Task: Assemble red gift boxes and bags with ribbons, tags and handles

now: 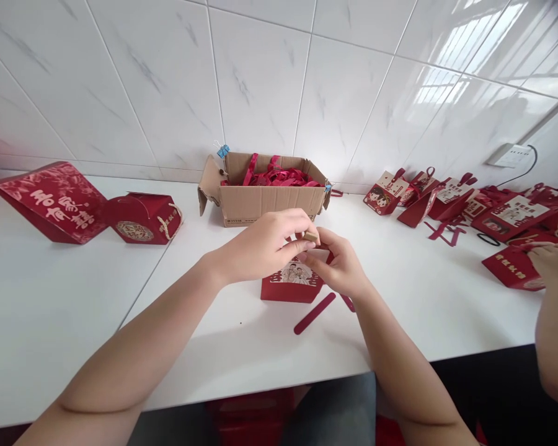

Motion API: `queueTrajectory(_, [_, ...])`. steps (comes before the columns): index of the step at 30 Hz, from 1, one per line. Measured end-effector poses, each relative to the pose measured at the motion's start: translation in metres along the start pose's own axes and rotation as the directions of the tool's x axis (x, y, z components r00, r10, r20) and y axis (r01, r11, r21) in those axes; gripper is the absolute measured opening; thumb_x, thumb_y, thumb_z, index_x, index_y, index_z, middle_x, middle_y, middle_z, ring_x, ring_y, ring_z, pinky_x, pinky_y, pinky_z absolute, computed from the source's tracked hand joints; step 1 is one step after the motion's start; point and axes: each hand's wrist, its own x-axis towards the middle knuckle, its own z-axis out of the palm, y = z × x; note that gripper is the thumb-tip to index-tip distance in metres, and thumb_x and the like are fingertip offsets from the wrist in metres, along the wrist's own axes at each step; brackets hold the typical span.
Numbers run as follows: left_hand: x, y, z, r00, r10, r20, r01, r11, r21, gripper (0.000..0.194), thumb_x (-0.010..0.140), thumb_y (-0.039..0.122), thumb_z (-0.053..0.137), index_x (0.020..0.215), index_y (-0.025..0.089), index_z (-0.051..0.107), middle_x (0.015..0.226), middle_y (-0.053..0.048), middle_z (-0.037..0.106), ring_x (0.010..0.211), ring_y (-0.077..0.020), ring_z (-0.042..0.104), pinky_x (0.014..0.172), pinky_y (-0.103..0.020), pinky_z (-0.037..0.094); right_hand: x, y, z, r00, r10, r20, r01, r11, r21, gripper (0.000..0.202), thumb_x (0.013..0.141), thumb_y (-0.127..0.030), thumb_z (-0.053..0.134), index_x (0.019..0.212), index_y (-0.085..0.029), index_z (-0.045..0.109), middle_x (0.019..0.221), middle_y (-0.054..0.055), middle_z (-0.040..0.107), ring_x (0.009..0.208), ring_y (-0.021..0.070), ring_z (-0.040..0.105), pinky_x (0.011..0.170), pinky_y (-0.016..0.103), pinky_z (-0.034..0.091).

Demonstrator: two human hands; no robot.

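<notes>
My left hand (276, 241) reaches over the top of a small red gift box (291, 291), its thumb and fingers closed on a small tan piece (310, 237) whose kind I cannot make out. My right hand (339, 263) is closed at the box's upper right side, with thumb and fingertips pinching its top. Both hands meet there and hide much of the upper part. The box stands on the white table, a printed couple on its pale front panel. A dark red ribbon strip (315, 314) lies just in front, with another piece (348, 302) partly under my right wrist.
Behind the hands stands an open cardboard box (265, 204) full of red ribbons (283, 176). A red carton (69, 207) and a rope-handled box (142, 220) sit left. Several gift boxes (506, 217) crowd the right, where another person's hand (555, 263) touches a red box (511, 266).
</notes>
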Motion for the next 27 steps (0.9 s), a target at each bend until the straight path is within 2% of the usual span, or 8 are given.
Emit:
queueTrajectory(5, [0.003, -0.002, 0.002, 0.993, -0.004, -0.118, 0.009, 0.999, 0.037, 0.006, 0.086, 0.022, 0.061, 0.091, 0.02, 0.06, 0.095, 0.0, 0.062, 0.085, -0.014, 0.058, 0.071, -0.027, 0.049, -0.001, 0.004, 0.005, 0.993, -0.078, -0.092, 0.077, 0.997, -0.01, 0.007, 0.083, -0.024, 0.061, 0.083, -0.02, 0.055, 0.075, -0.001, 0.058, 0.069, 0.0132, 0.054, 0.065, 0.029, 0.045])
queueTrajectory(12, [0.003, -0.004, 0.001, 0.988, -0.068, -0.135, 0.076, 0.995, 0.058, 0.021, 0.08, 0.034, 0.068, 0.094, 0.022, 0.057, 0.098, -0.001, 0.064, 0.092, -0.0182, 0.06, 0.076, -0.032, 0.053, -0.003, 0.009, 0.013, 0.97, -0.156, -0.188, 0.139, 0.985, -0.098, 0.005, 0.083, -0.022, 0.061, 0.079, -0.021, 0.058, 0.072, -0.001, 0.06, 0.066, 0.0133, 0.055, 0.063, 0.029, 0.045])
queueTrajectory(15, [0.002, -0.006, -0.003, 0.984, -0.065, -0.164, 0.075, 0.996, 0.057, 0.034, 0.079, 0.039, 0.069, 0.106, 0.024, 0.056, 0.112, -0.002, 0.062, 0.104, -0.0215, 0.059, 0.086, -0.037, 0.053, -0.003, 0.012, -0.001, 0.951, -0.115, -0.286, 0.092, 0.991, -0.092, 0.006, 0.081, -0.025, 0.064, 0.078, -0.021, 0.061, 0.076, 0.0, 0.064, 0.07, 0.0149, 0.059, 0.067, 0.03, 0.048])
queueTrajectory(17, [0.001, -0.007, -0.01, 0.97, -0.065, -0.233, 0.084, 0.994, 0.076, 0.048, 0.076, 0.042, 0.071, 0.117, 0.027, 0.052, 0.126, -0.003, 0.056, 0.115, -0.024, 0.055, 0.096, -0.04, 0.049, -0.003, 0.018, -0.024, 0.889, -0.076, -0.451, 0.032, 0.994, -0.106, 0.011, 0.077, -0.029, 0.068, 0.076, -0.02, 0.061, 0.075, 0.0, 0.064, 0.069, 0.0152, 0.059, 0.066, 0.03, 0.048])
queueTrajectory(22, [-0.005, -0.007, -0.03, 0.925, -0.11, -0.363, 0.167, 0.977, 0.13, 0.063, 0.073, 0.042, 0.074, 0.127, 0.025, 0.046, 0.136, -0.003, 0.049, 0.123, -0.0247, 0.049, 0.103, -0.043, 0.044, -0.006, 0.047, -0.092, 0.559, -0.141, -0.817, -0.171, 0.945, -0.28, 0.018, 0.072, -0.031, 0.069, 0.072, -0.02, 0.056, 0.068, -0.002, 0.056, 0.064, 0.0145, 0.054, 0.063, 0.03, 0.047])
queueTrajectory(23, [-0.007, -0.006, -0.034, 0.92, -0.123, -0.373, 0.183, 0.975, 0.129, 0.064, 0.073, 0.042, 0.075, 0.128, 0.024, 0.046, 0.135, -0.004, 0.049, 0.122, -0.0246, 0.05, 0.102, -0.043, 0.045, -0.006, 0.053, -0.099, 0.532, -0.124, -0.837, -0.249, 0.923, -0.295, 0.015, 0.073, -0.03, 0.067, 0.074, -0.019, 0.056, 0.069, -0.001, 0.056, 0.066, 0.0155, 0.055, 0.065, 0.032, 0.048])
queueTrajectory(25, [-0.011, -0.006, -0.04, 0.912, -0.149, -0.381, 0.212, 0.969, 0.13, 0.065, 0.073, 0.043, 0.075, 0.128, 0.023, 0.047, 0.133, -0.003, 0.05, 0.12, -0.0251, 0.051, 0.1, -0.043, 0.046, -0.007, 0.064, -0.108, 0.557, -0.021, -0.83, -0.412, 0.861, -0.299, 0.014, 0.075, -0.029, 0.065, 0.082, -0.019, 0.059, 0.077, 0.002, 0.059, 0.074, 0.0186, 0.058, 0.073, 0.037, 0.05])
queueTrajectory(27, [-0.016, -0.007, -0.047, 0.909, -0.167, -0.382, 0.235, 0.962, 0.138, 0.066, 0.073, 0.045, 0.076, 0.128, 0.024, 0.048, 0.13, -0.003, 0.053, 0.121, -0.0257, 0.052, 0.099, -0.043, 0.047, -0.01, 0.069, -0.111, 0.556, 0.06, -0.829, -0.548, 0.776, -0.311, 0.032, 0.07, -0.033, 0.07, 0.097, -0.019, 0.061, 0.093, 0.007, 0.061, 0.088, 0.024, 0.059, 0.082, 0.044, 0.05])
